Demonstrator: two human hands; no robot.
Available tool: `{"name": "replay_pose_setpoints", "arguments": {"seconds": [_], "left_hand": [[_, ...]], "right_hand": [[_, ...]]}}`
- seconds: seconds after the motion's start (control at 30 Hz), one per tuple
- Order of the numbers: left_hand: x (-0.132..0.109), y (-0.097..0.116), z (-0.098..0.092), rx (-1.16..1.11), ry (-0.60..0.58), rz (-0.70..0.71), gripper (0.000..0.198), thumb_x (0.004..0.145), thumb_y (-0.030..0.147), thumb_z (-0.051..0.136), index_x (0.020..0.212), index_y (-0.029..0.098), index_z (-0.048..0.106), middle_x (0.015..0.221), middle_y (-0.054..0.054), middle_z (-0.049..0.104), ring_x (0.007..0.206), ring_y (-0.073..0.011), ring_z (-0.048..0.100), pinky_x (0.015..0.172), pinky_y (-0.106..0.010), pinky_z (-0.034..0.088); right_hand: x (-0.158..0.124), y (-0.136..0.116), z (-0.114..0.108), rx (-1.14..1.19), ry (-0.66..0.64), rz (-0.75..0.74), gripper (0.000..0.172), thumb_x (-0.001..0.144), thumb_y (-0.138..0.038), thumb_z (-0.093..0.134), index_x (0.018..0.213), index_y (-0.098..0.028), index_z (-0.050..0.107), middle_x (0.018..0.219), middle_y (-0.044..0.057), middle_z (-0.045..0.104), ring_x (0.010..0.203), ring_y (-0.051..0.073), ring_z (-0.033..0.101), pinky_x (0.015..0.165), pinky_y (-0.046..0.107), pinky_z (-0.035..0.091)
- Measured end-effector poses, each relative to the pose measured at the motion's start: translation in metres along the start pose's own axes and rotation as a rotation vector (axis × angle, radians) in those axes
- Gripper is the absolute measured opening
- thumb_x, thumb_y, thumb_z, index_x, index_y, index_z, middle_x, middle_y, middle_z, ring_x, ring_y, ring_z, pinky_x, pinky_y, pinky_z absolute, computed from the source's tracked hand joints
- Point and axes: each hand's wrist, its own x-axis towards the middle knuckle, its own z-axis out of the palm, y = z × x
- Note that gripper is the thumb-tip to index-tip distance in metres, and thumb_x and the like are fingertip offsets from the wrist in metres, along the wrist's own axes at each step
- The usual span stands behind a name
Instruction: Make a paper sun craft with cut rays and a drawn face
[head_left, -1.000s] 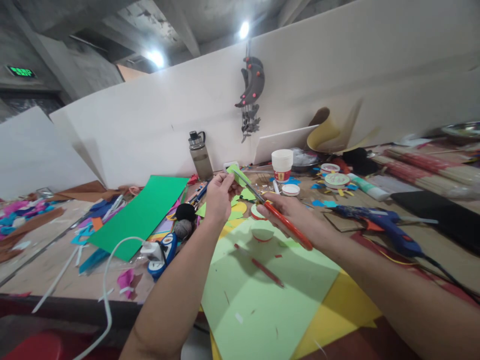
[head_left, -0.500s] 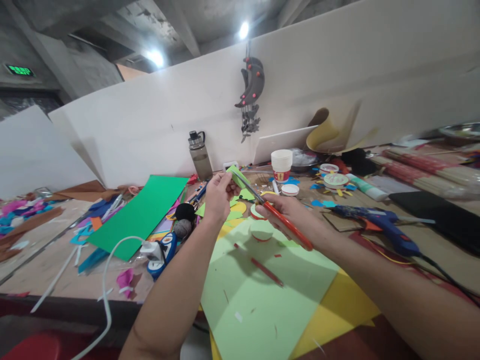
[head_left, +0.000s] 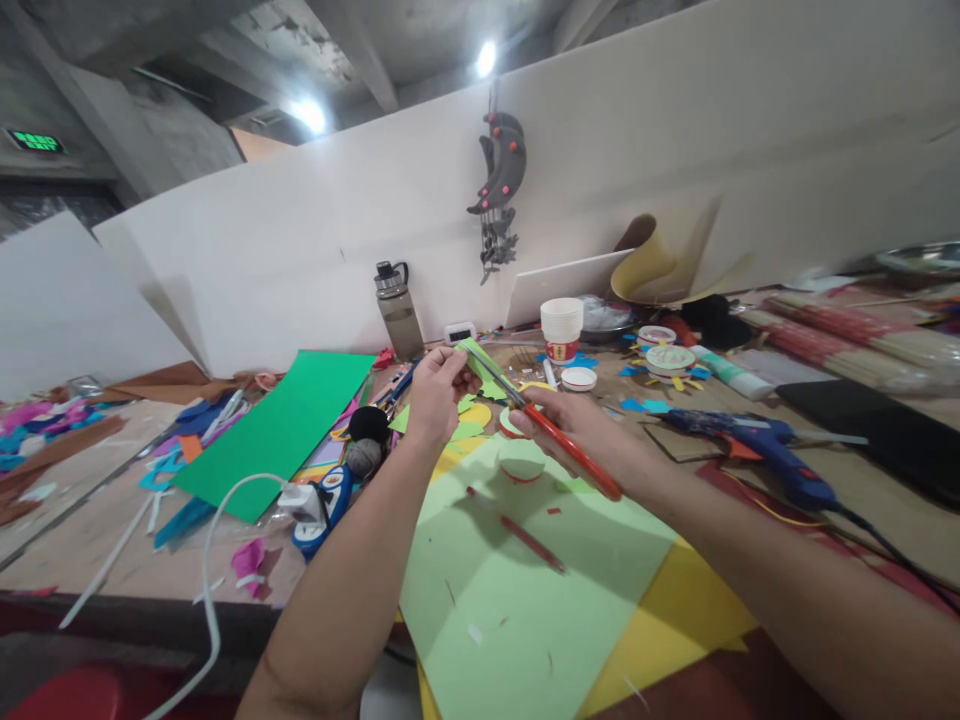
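Between the thumb and fingers of my left hand (head_left: 440, 392) is a small piece of light green paper (head_left: 486, 371). My right hand (head_left: 574, 425) grips red-handled scissors (head_left: 564, 447), their blades pointing up and left along the green piece. Whether the blades are fully closed cannot be made out. Below both hands lies a large pale green sheet (head_left: 525, 610) over yellow paper (head_left: 682, 610). A red pencil-like stick (head_left: 531, 544) and small paper scraps rest on it. Under the scissors, a round paper piece with a red edge (head_left: 521, 462) sits at the sheet's far side.
To the left are a green sheet (head_left: 281, 430), a blue power strip (head_left: 326, 515) with a white cable and dark yarn balls (head_left: 367, 425). A bottle (head_left: 397, 312) and paper cups (head_left: 562, 325) stand behind. A blue glue gun (head_left: 757, 440) lies at right.
The scissor blades and the green piece have shifted slightly, with the piece now a little lower in my left fingers. Both hands keep their holds.
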Motion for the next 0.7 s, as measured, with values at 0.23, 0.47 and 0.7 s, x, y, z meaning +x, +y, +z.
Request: {"name": "replay_pose_setpoints", "arguments": {"seconds": [0.23,0.47,0.7], "left_hand": [[0.002,-0.009,-0.003,-0.002,0.031,-0.050,0.023,0.067,0.025,0.068,0.062,0.016,0.048,0.052,0.004,0.049,0.046,-0.0078,0.047,0.046,-0.021,0.038],[0.005,-0.022,-0.006,-0.035,0.094,-0.115,0.023,0.063,0.020,0.064,0.057,0.017,0.042,0.049,0.006,0.043,0.042,-0.0050,0.040,0.043,-0.018,0.032],[0.009,-0.033,-0.014,0.025,0.168,-0.212,0.021,0.058,0.020,0.061,0.055,0.017,0.041,0.048,0.006,0.042,0.042,-0.0048,0.039,0.043,-0.018,0.030]], "right_hand": [[0.002,-0.001,0.001,-0.005,-0.019,0.095,0.037,0.078,-0.057,0.054,0.079,-0.019,0.055,0.049,-0.007,0.042,0.039,0.007,0.038,0.038,0.020,0.029],[0.004,0.000,0.001,0.067,-0.124,0.277,0.043,0.076,-0.063,0.054,0.086,-0.021,0.054,0.049,-0.008,0.042,0.037,0.008,0.041,0.031,0.019,0.034],[0.010,0.013,0.004,0.111,-0.152,0.320,0.044,0.074,-0.064,0.057,0.083,-0.021,0.054,0.046,-0.008,0.043,0.033,0.007,0.037,0.028,0.018,0.030]]}}
